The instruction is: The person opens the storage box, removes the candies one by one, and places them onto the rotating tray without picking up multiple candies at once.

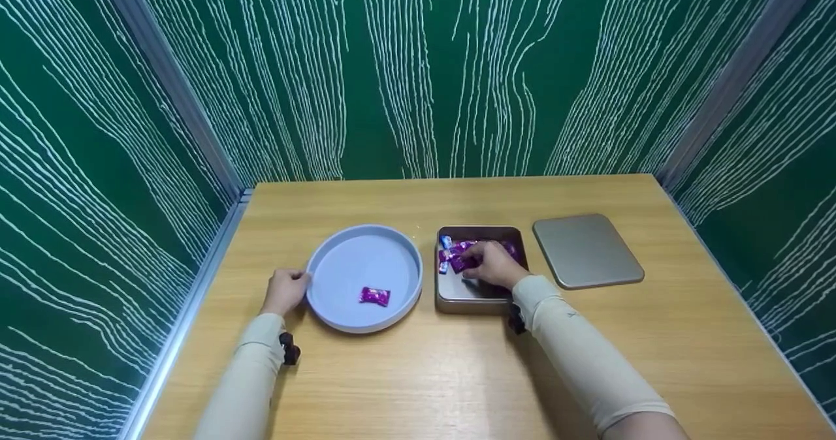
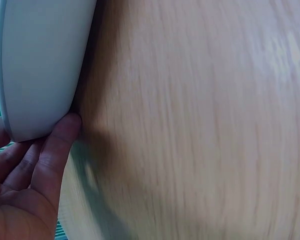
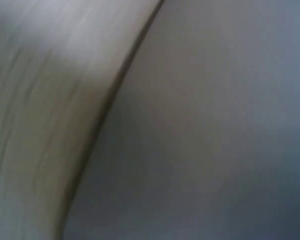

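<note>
A light blue round tray [image 1: 362, 267] with a raised rim holds one purple-wrapped candy [image 1: 375, 296]. At its left side my left hand [image 1: 286, 291] grips the rim, thumb over the edge and fingers against the outer wall, as the left wrist view shows. My right hand [image 1: 494, 264] reaches into a square metal tin [image 1: 480, 306], its fingertips pinching a purple-wrapped candy [image 1: 461, 264]. Several more purple and blue-white candies [image 1: 445, 241] lie in the tin, partly hidden by the hand. The right wrist view shows only the tin's blurred outer wall [image 3: 200, 125].
The tin's flat metal lid [image 1: 588, 251] lies right of the tin on the wooden table [image 1: 405, 375]. Green panels [image 1: 405, 74] with white wavy lines enclose the table at the back and both sides, with metal posts at the corners.
</note>
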`<state>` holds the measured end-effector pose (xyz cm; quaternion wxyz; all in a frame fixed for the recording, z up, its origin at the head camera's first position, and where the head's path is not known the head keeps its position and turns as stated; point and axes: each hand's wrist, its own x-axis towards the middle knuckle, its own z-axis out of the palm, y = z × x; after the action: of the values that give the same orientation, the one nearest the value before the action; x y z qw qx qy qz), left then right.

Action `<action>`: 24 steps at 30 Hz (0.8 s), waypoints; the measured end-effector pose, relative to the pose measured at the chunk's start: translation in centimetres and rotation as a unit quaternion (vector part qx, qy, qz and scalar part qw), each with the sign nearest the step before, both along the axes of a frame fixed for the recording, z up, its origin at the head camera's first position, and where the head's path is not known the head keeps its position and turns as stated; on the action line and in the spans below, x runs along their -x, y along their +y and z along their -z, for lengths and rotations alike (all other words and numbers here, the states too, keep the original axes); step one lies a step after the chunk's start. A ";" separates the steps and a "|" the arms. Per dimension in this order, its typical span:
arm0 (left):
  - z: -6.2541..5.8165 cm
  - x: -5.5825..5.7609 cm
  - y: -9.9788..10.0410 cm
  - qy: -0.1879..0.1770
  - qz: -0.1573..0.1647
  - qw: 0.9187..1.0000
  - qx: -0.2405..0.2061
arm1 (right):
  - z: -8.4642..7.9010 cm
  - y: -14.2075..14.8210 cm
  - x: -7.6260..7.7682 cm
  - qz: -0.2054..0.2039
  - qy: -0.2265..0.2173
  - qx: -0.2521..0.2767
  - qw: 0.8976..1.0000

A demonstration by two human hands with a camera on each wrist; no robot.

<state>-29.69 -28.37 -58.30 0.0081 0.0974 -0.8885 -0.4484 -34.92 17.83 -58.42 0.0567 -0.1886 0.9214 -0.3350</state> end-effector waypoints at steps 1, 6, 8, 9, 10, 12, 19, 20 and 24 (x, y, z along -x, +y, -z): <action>0.0 0.0 0.0 -0.001 0.001 1.000 0.000 | 0.1 0.0 0.0 -0.003 0.004 -0.003 1.000; -0.4 -0.2 0.4 -0.008 -0.003 1.000 0.008 | 0.1 -0.1 -0.1 0.002 -0.015 -0.018 1.000; -0.4 -0.2 0.4 -0.010 -0.003 1.000 0.009 | 0.0 -0.2 -0.3 0.006 -0.026 -0.022 0.999; -0.4 -0.2 0.5 -0.011 -0.002 1.000 0.009 | 0.0 -0.2 -0.3 0.008 -0.028 -0.023 0.999; -0.5 -0.2 0.5 -0.012 -0.002 1.000 0.009 | 0.0 -0.2 -0.4 0.008 -0.027 -0.022 0.999; -0.6 -0.2 0.5 -0.013 0.000 1.000 0.007 | 0.0 -0.3 -0.4 0.007 -0.019 -0.019 1.000; -0.5 -0.2 0.4 -0.017 0.000 1.000 0.011 | 0.4 -0.2 -0.3 -0.004 0.016 -0.013 1.000; -0.5 -0.1 0.4 -0.021 -0.002 1.000 0.009 | 0.3 -0.2 -0.3 -0.005 0.015 -0.009 1.000; -0.4 -0.1 0.2 -0.026 -0.004 1.000 0.007 | -0.4 -0.3 -0.5 0.006 -0.006 0.002 1.000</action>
<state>-29.56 -28.13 -57.92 -0.0130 0.1125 -0.8910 -0.4397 -34.44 17.52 -58.02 0.0595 -0.1811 0.9214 -0.3387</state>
